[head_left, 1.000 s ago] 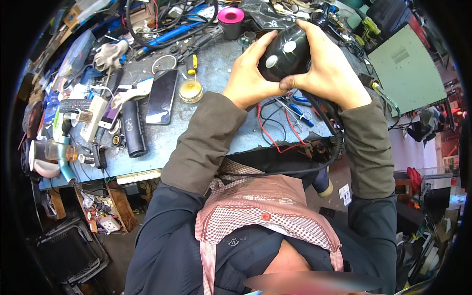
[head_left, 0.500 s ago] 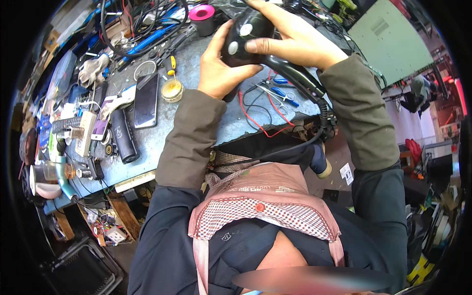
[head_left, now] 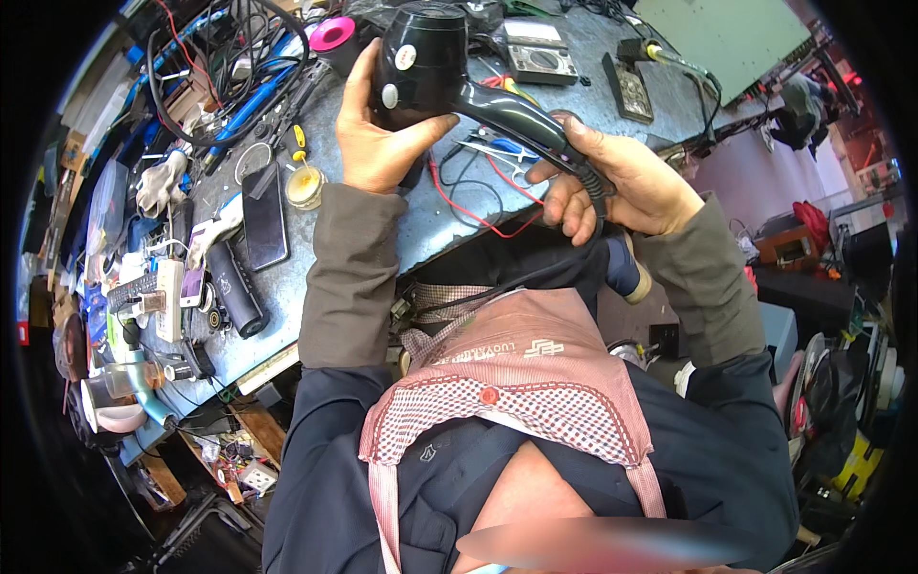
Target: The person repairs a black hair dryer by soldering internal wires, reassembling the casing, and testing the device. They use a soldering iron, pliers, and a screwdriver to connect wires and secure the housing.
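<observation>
Head: dryer handle [head_left: 512, 115] near bench edge [head_left: 428, 253]

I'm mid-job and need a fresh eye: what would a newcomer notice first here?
The glossy black hair dryer at the upper centre, its body against the left hand and the cord end of its handle at the right hand. Next come the bright pink-topped spool, just left of the dryer on the bench, and the red wire looping at the bench's near edge, below the dryer.
</observation>
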`<state>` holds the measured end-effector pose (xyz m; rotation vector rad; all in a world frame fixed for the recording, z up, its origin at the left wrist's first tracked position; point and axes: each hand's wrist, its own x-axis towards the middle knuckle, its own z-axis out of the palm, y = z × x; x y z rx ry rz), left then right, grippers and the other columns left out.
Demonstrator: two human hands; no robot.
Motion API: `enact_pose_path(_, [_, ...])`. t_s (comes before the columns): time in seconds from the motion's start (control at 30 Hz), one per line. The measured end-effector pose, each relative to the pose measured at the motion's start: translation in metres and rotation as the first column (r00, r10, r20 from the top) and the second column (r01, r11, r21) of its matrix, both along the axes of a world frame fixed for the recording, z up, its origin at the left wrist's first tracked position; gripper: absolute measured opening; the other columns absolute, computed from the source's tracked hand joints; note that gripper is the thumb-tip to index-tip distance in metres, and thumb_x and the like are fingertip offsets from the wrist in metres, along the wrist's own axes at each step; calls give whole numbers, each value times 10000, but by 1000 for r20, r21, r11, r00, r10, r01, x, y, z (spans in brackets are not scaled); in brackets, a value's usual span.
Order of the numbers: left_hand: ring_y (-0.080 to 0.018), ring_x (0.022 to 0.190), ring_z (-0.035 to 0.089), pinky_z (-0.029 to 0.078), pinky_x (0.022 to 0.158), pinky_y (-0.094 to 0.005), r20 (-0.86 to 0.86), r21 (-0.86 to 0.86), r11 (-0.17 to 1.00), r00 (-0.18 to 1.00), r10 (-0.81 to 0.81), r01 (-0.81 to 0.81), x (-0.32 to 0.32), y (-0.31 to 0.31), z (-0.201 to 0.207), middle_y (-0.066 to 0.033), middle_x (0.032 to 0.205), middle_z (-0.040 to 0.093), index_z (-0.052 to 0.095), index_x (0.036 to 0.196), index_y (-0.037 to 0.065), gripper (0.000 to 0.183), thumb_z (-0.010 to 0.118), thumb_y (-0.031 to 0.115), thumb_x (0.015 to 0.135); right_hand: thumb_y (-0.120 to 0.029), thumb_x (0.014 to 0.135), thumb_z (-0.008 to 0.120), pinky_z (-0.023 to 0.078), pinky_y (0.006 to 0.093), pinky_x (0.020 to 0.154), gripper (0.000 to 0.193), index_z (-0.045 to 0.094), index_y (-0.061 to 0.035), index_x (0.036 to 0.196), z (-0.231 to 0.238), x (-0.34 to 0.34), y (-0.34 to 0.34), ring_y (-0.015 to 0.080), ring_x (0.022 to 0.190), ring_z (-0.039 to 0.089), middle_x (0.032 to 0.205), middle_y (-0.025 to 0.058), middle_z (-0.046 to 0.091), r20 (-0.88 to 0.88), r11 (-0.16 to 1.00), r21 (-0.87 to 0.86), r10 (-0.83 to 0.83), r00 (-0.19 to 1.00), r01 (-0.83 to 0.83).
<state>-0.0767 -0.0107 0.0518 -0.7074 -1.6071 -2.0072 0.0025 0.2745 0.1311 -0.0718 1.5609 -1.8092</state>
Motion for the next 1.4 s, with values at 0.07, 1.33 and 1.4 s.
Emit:
enact_pose_path(0.07, [-258, 1212, 688, 602, 1026, -397, -16, -16, 1000, 1000, -6, 6, 3, 2, -1, -158, 1406, 642, 403, 1595, 13, 1124, 965, -67, 625, -556, 1089, 542, 608, 302, 548, 616, 668, 44, 1157, -14, 4, 2, 205, 644, 724, 890, 179, 756, 86, 989, -146, 28, 996, -16])
enact_pose_path(1.33, [-66, 754, 617, 505, 617, -258, 817, 28, 993, 575, 42, -112, 222, -16, -59, 33, 922, 650, 629, 1051, 98, 213, 762, 262, 1022, -221, 817, 807, 581, 420, 647, 336, 617, -5, 991, -167, 101, -127, 324, 709, 702, 800, 141, 677, -972, 933, 233, 216, 92, 273])
enact_pose_path(1.4, [-57, 727, 583, 470, 605, -254, 834, 45, 992, 551, 28, -119, 221, -13, -53, 38, 905, 645, 635, 1004, 104, 187, 765, 238, 1015, -225, 818, 798, 584, 402, 642, 373, 643, 19, 1055, -165, 101, -127, 296, 700, 701, 801, 128, 681, -972, 924, 229, 235, 18, 308])
